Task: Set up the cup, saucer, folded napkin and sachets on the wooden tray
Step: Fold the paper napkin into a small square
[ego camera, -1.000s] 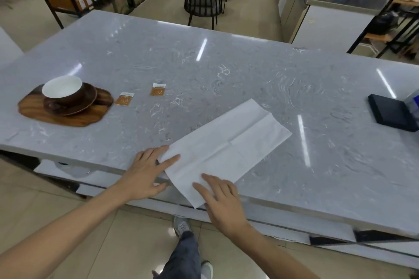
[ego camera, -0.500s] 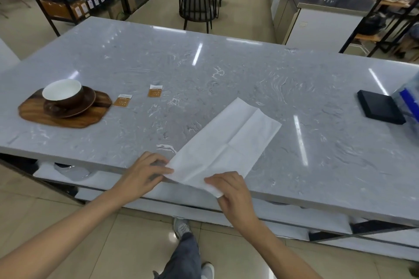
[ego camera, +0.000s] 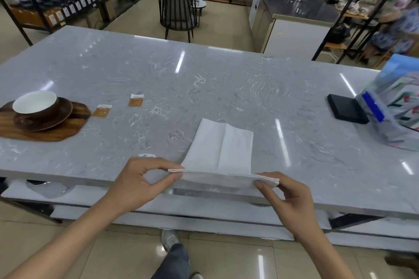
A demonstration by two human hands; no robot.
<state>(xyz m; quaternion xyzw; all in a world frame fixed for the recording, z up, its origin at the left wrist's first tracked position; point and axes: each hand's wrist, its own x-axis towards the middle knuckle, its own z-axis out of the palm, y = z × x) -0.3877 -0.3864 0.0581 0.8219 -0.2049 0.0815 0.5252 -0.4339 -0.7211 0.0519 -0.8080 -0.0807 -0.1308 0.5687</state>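
Note:
A white napkin (ego camera: 221, 147) lies at the near edge of the grey marble table (ego camera: 204, 79). Its near end is lifted off the surface. My left hand (ego camera: 145, 179) pinches the napkin's near left corner and my right hand (ego camera: 285, 192) pinches its near right corner. At the far left a brown cup with a white inside (ego camera: 36, 106) stands on a brown saucer (ego camera: 59, 118) on the wooden tray (ego camera: 56, 131). Two orange sachets lie on the table to the right of the tray, one close to it (ego camera: 102, 111) and one farther along (ego camera: 136, 100).
A black flat box (ego camera: 345, 108) and a blue patterned tissue pack (ego camera: 394, 106) sit at the table's right end. Behind the table are a dark chair (ego camera: 178, 13), shelving racks and a counter. A seated person (ego camera: 399, 27) is at the far right.
Both hands went from pressing the napkin flat to pinching its near corners and lifting that edge. The napkin has turned from a diagonal lie to roughly square with the table edge.

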